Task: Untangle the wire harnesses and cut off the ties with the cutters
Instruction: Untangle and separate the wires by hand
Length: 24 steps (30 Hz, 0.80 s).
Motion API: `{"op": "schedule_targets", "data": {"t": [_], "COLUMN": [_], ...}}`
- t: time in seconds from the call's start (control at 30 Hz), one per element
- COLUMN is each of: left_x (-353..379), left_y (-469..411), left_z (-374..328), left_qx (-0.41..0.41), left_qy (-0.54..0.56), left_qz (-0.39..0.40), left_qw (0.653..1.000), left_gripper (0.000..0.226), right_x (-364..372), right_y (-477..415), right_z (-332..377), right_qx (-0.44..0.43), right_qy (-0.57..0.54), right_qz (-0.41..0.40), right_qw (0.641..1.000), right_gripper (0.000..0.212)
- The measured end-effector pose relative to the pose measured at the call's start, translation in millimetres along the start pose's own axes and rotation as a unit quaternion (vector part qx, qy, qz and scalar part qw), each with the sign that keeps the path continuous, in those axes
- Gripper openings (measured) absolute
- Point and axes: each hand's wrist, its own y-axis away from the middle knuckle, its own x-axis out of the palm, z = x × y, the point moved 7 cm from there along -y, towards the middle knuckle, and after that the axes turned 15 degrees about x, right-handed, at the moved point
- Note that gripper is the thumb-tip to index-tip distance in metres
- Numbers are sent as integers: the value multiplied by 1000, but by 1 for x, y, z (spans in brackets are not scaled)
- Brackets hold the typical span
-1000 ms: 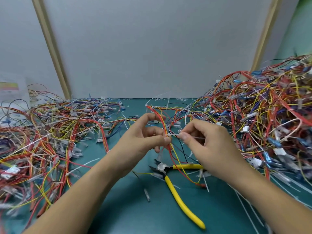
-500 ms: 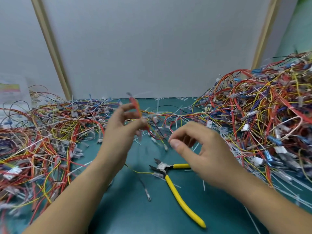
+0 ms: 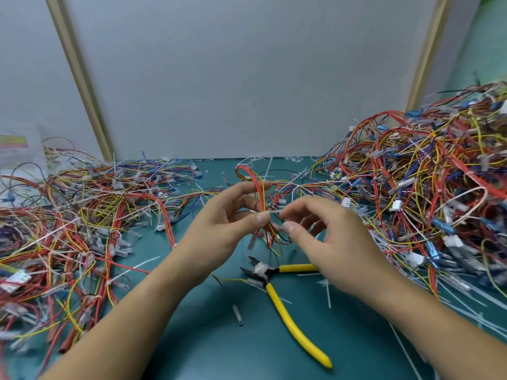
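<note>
My left hand (image 3: 229,224) pinches a small harness (image 3: 259,187) of red and yellow wires between thumb and fingers, held up over the green table (image 3: 192,338). A white tie (image 3: 274,212) sticks out sideways from the bundle. My right hand (image 3: 326,237) is just right of it, its fingertips at the tie's end and its thumb apart below; whether it grips the tie I cannot tell. The yellow-handled cutters (image 3: 285,305) lie open on the table below both hands, untouched.
A large tangled heap of wire harnesses (image 3: 428,193) rises at the right. A flatter spread of wires (image 3: 82,215) covers the left. Cut white ties (image 3: 327,294) and a small grey sleeve (image 3: 238,315) litter the table. A grey wall stands behind.
My left hand swung the harness out to the left and brought it back to the middle. My right hand let go, then returned to the tie's end.
</note>
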Motion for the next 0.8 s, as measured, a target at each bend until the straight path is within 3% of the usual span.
{"op": "schedule_targets", "data": {"t": [0.13,0.23,0.4,0.53,0.8], "left_x": [2,3,6,9,11], "left_y": [1,1,1,3,3], "left_z": [-2,-4,-2,1,4], "left_qx": [8,10,6,2,-15], "left_qy": [13,20,23,9,-38], "left_qz": [16,26,35,50,54], "left_qw": [1000,999,999,999,998], "left_gripper": [41,42,42,41,44], "right_x": [-7,-9,-1,12,17], "right_y": [2,1,2,2,7], "right_z": [5,6,6,1,8], "right_qx": [-29,-33,-34,-10,-41], "right_qy": [12,30,51,86,214], "right_qz": [-40,-48,-25,58,95], "right_qw": [999,998,998,995,971], "right_gripper": [21,12,11,9,30]}}
